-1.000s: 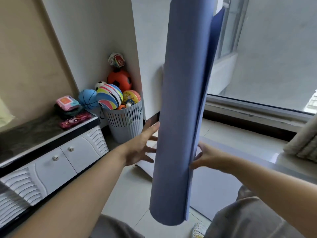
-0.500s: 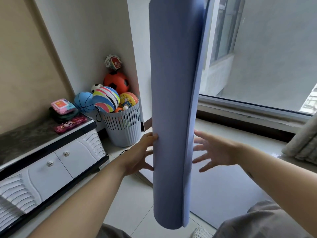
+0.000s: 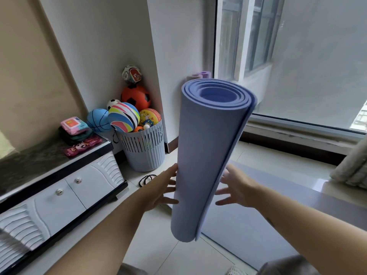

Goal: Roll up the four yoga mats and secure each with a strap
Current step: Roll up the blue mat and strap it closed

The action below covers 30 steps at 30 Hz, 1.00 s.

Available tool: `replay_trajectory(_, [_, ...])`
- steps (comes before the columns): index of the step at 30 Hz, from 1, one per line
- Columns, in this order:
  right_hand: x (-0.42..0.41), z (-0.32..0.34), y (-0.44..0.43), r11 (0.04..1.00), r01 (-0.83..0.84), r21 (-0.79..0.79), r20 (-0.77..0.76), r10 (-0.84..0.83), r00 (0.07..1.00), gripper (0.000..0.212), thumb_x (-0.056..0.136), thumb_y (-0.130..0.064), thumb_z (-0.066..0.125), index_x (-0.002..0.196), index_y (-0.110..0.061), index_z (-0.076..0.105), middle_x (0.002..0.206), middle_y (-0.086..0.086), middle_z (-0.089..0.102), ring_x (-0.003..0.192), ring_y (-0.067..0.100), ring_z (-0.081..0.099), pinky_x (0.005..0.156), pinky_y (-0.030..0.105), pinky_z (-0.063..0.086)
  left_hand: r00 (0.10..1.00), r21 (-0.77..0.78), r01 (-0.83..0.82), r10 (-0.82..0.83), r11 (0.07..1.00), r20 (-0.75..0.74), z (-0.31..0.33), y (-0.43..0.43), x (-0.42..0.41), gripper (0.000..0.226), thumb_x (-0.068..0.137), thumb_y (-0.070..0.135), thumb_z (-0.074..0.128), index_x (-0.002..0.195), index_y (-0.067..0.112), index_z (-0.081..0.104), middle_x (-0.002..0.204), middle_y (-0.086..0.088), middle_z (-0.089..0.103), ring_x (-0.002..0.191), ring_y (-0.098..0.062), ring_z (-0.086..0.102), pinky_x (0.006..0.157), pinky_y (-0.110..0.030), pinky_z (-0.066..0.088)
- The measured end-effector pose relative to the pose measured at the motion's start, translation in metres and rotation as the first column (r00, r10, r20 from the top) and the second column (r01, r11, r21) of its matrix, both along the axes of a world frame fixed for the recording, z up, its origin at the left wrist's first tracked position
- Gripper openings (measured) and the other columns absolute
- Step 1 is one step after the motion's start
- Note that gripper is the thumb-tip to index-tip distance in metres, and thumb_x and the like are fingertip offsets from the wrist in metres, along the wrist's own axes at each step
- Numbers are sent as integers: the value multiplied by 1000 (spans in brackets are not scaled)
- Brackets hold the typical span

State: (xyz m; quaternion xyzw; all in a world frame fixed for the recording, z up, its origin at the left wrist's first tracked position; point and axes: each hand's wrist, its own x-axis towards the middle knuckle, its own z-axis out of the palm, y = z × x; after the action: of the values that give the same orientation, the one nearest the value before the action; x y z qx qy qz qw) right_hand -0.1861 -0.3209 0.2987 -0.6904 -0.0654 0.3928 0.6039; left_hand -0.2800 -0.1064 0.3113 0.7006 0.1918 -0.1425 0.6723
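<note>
A blue yoga mat (image 3: 206, 155), loosely rolled, stands upright in front of me with its spiral top end in view and its loose outer flap on the right. My left hand (image 3: 162, 189) presses flat against its lower left side. My right hand (image 3: 236, 187) has its fingers spread at the flap's edge; I cannot tell if it touches. Black elastic straps (image 3: 147, 179) lie on the floor tiles left of the mat. Another blue mat (image 3: 258, 219) lies flat on the floor behind. The tops of two rolled mats (image 3: 198, 75) peek out by the wall.
A slatted basket (image 3: 145, 153) full of balls stands in the corner. A low white cabinet (image 3: 59, 197) runs along the left, with small items on top. A large window (image 3: 297, 66) and its sill fill the right. A rolled cushion (image 3: 351, 171) lies at far right.
The rolled mat has dropped lower, so its top end now shows. My right hand, held off the mat half a second ago, has come in to its flap.
</note>
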Motion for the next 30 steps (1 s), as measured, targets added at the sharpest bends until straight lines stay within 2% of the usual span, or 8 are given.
replay_trajectory(3, [2,-7,10,999,13,-40,-33,-14,999,67,92,-65,22,133,-23,53,139,8,49,120,43,51,79,43,57,999,-33,-39,38,999,-14,-7,4,-4,69,83,64,59,137,25,39,131,-7,53,119,-26,53,75,-38,59])
replay_trajectory(6, [-5,-15,18,988,69,-138,64,-61,996,51,95,-54,31,129,-23,52,138,6,47,123,33,48,83,46,55,988,26,-134,132,991,87,-18,1,-7,34,96,15,50,128,21,42,123,-10,59,114,-26,57,67,-30,56])
replay_trajectory(10, [-18,-33,23,975,142,-171,70,-132,989,42,100,-48,31,127,-21,49,128,1,47,120,25,47,88,49,50,975,93,-194,182,977,127,-37,-9,-15,47,90,-14,42,123,19,50,122,-11,56,106,-30,62,63,-25,56])
replay_trajectory(15, [-20,-63,25,930,317,-185,141,-294,945,13,98,-16,36,101,-12,48,100,10,53,91,24,52,84,51,55,991,53,-133,132,990,13,-42,-9,-20,38,97,4,41,127,27,48,109,-5,71,94,-22,70,70,-32,59])
replay_trajectory(19, [-25,-69,30,931,295,-213,217,-249,944,18,95,-4,36,100,-8,52,100,20,62,86,27,57,84,49,56,990,158,-125,133,980,-46,-43,-5,-20,32,100,6,43,126,24,50,105,-1,68,89,-12,66,63,-23,53])
replay_trajectory(24, [-20,-30,19,984,159,-80,55,-155,986,36,100,-44,33,111,-23,60,112,6,64,102,24,60,89,53,51,988,216,-121,139,969,-73,-41,-7,-21,32,96,7,49,127,13,47,109,-11,63,84,-16,66,66,-30,58])
replay_trajectory(27, [-9,-7,7,997,72,-40,-84,-75,994,70,87,-77,25,126,-29,56,123,12,61,113,35,56,91,66,45,982,55,-147,153,988,-113,-21,-9,-24,48,98,51,40,130,17,48,117,-14,62,91,-24,70,69,-38,59])
replay_trajectory(30, [-7,2,4,998,-6,-70,-161,-5,987,94,70,-91,21,131,-26,53,129,14,58,121,34,51,95,63,40,982,-39,-96,88,995,-169,9,-7,-21,77,80,82,23,124,25,48,118,-14,62,95,-29,68,65,-38,59])
